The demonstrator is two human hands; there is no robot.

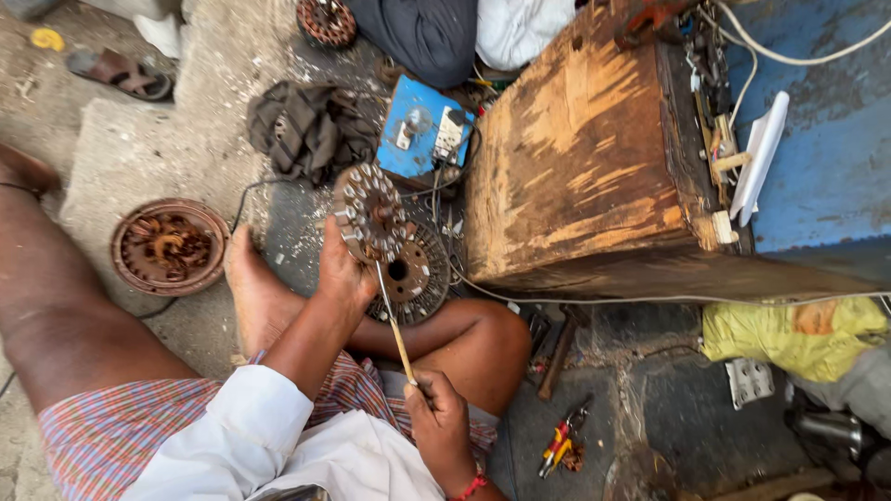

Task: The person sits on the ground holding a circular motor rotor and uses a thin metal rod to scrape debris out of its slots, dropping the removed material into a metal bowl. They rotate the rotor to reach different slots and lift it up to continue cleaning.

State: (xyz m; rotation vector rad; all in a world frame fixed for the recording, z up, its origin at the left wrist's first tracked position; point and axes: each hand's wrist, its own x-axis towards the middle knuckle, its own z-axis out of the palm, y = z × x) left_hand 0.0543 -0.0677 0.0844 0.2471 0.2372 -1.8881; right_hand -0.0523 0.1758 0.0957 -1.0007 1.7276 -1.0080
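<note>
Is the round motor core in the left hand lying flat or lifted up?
Lifted: the left hand holds the motor core tilted above the second core.

Concrete floor (130, 148) w/ rusty rotor (170, 246), pliers (561, 443), wooden box (575, 158).

Second stator (326, 20) at 12 o'clock is cropped by the top edge; tool tip (378, 267) is hidden behind the held stator (369, 211).

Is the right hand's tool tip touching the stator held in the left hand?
Yes, the thin tool in the right hand reaches up to the stator gripped by the left hand.
</note>
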